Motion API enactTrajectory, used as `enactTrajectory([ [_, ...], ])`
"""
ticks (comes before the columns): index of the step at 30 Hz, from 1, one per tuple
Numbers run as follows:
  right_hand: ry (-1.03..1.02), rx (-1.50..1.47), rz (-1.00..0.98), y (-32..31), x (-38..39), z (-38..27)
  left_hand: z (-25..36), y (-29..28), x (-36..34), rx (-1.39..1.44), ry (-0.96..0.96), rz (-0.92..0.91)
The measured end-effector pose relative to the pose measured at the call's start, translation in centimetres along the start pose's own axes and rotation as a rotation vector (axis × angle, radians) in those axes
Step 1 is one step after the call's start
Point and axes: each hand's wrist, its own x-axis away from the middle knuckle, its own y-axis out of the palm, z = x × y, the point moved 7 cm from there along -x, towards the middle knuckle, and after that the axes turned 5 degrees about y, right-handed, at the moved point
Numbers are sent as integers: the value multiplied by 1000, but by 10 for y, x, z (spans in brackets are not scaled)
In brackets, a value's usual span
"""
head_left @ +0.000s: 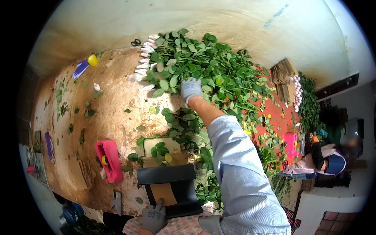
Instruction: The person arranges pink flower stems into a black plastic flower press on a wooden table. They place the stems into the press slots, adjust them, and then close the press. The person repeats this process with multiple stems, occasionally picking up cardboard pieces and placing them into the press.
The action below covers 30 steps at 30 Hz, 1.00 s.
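Note:
My right hand [191, 91], in a grey glove, reaches across the table to a large heap of leafy rose stems [211, 62]. Its fingers are curled around stems at the heap's near edge. White sleeves wrap the flower heads [143, 65] at the heap's left end. Close to my body, a tan cardboard piece [163, 194] lies on a black ribbed mat [166, 174]. My left hand [153, 217], also gloved in grey, is closed at the mat's near left edge, its thumb on the cardboard; its other fingers are partly hidden.
A pink tape dispenser [109, 161] stands left of the mat. Scissors [135, 42], a purple glove [80, 69] and a yellow tape roll [92, 60] lie farther back. Cardboard sheets [282, 76] are stacked at right. A co-worker [329, 158] is at the far right.

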Motion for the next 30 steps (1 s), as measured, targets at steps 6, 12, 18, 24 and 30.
enactTrajectory([
  [6, -454, -84, 332, -86, 128, 1, 1, -4, -3, 5, 68, 24],
  [12, -701, -155, 589, -186, 293, 17, 8, -16, 3, 94, 45, 135],
  [18, -732, -148, 281, -165, 389, 27, -11, 12, 8, 349, 132, 482],
  [24, -532, -165, -348, -16, 424, 49, 0, 5, 3, 29, 39, 281],
  [30, -368, 90, -323, -50, 432, 22, 5, -11, 5, 105, -5, 103],
])
